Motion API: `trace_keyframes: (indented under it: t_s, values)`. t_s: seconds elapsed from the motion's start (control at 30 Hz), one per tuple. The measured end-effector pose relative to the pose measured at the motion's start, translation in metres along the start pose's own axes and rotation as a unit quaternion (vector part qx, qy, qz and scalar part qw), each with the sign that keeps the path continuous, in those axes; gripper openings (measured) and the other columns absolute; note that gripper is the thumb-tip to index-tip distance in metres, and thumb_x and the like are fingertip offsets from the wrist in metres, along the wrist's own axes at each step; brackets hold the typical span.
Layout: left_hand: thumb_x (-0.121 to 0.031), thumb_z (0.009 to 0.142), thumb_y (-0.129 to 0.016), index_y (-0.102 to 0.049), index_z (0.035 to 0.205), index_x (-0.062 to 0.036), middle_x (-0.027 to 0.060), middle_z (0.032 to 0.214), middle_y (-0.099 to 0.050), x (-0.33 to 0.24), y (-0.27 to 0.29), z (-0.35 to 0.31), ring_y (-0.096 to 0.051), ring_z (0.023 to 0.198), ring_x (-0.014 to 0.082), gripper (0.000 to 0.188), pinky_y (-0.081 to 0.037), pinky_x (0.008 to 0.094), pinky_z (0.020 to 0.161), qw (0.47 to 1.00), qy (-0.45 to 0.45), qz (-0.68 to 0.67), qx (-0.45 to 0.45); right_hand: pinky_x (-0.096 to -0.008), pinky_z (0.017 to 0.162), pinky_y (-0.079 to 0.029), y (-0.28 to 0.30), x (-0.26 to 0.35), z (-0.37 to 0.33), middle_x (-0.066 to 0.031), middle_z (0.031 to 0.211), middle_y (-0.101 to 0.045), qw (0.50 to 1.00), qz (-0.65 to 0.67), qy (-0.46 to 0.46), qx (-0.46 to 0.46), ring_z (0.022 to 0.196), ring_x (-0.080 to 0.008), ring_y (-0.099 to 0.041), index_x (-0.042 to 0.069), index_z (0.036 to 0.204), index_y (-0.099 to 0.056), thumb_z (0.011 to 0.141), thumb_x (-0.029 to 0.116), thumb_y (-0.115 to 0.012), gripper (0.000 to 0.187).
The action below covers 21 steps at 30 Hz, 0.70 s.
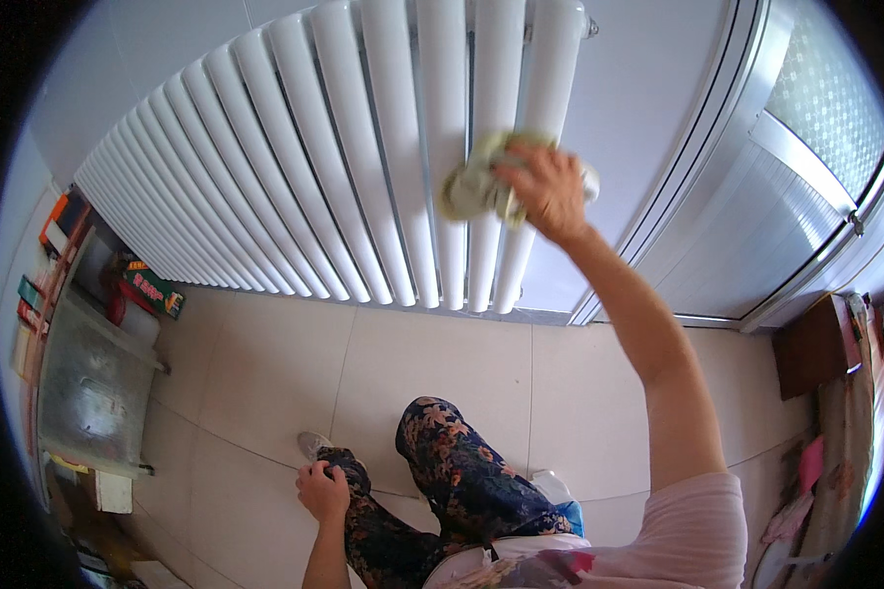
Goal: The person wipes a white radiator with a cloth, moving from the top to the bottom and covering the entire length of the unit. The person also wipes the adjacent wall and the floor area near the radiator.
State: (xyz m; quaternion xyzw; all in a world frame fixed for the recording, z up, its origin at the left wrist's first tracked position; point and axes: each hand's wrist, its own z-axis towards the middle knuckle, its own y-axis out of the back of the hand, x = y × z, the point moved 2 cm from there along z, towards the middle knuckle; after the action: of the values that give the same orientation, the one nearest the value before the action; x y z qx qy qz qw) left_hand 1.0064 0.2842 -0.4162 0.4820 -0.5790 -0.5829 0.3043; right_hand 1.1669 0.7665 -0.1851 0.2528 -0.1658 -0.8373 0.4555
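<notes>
Cloth: the pale yellow-green cloth (473,188) lay bunched against the front of the radiator, across the tubes near its right end, with one edge reaching past the last tube.
Right hand: the right hand (548,190) was closed on the cloth, fingers bent over its upper right part; both were motion-blurred, so the exact placing of the fingertips could not be made out.
Right arm: the bare forearm (638,314) stretched up and forward from a short white sleeve (697,520).
Radiator: the white radiator (395,157) stood against a pale wall (648,88), its row of upright tubes curving away leftward in the fisheye view.
Left hand: the left hand (322,491) rested on the left knee, thumb and fingers parted over the cloth of the dark floral trousers (462,481).
Feet: a light shoe (311,445) showed beyond the left knee, and another pale one beside the right leg.
Floor: large beige tiles (265,358) ran below the radiator.
Right side: a metal-framed door (746,206) with a patterned upper pane stood beyond the wall, a dark brown box-shaped piece (812,346) near its foot.
Left side: a glossy grey panel (96,393) stood near a dark green printed box (152,290).
</notes>
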Motion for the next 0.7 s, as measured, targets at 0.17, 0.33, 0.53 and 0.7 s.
trace_keyframes:
  t_s: [0.17, 0.33, 0.53, 0.7]
  values:
    - [-0.032, 0.085, -0.059, -0.062, 0.105, -0.0128, 0.0111, 0.115, -0.053, -0.001, -0.005, -0.002, -0.050, 0.109, 0.0327, 0.028, -0.045, 0.0493, 0.084, 1.000, 0.004, 0.012, -0.013, -0.0382, 0.087, -0.042, -0.031, 0.011, -0.082, -0.0012, 0.114, -0.058, 0.987, 0.070, 0.065, 0.127, 0.107, -0.0210, -0.052, 0.023, 0.086, -0.067, 0.073, 0.015, -0.068, 0.016]
    - [-0.032, 0.084, -0.060, -0.062, 0.104, -0.0134, 0.0115, 0.115, -0.052, 0.006, -0.010, -0.002, -0.050, 0.108, 0.0332, 0.027, -0.045, 0.0494, 0.084, 0.999, 0.002, 0.021, -0.024, -0.0393, 0.081, -0.041, 0.008, -0.013, -0.022, -0.0016, 0.118, -0.058, 0.996, 0.071, 0.018, 0.057, 0.109, -0.0241, -0.052, 0.023, 0.097, -0.067, 0.064, 0.019, -0.080, 0.035]
    - [-0.031, 0.083, -0.061, -0.062, 0.104, -0.0126, 0.0122, 0.116, -0.052, -0.003, -0.005, -0.004, -0.049, 0.110, 0.0347, 0.028, -0.045, 0.0493, 0.085, 0.999, 0.007, 0.028, -0.014, -0.0408, 0.083, -0.037, 0.029, -0.012, 0.019, 0.0001, 0.120, -0.056, 0.990, 0.060, -0.086, -0.097, 0.104, -0.0263, -0.049, 0.026, 0.099, -0.066, 0.065, 0.024, -0.078, 0.036]
    - [-0.031, 0.083, -0.062, -0.062, 0.107, -0.0118, 0.0134, 0.117, -0.051, -0.003, -0.004, -0.001, -0.049, 0.110, 0.0352, 0.030, -0.044, 0.0488, 0.086, 1.000, -0.005, 0.017, -0.004, -0.0408, 0.085, -0.038, -0.024, 0.010, -0.065, 0.0020, 0.120, -0.055, 0.998, 0.045, 0.002, 0.036, 0.106, -0.0228, -0.049, 0.024, 0.095, -0.064, 0.075, 0.016, -0.065, 0.022]
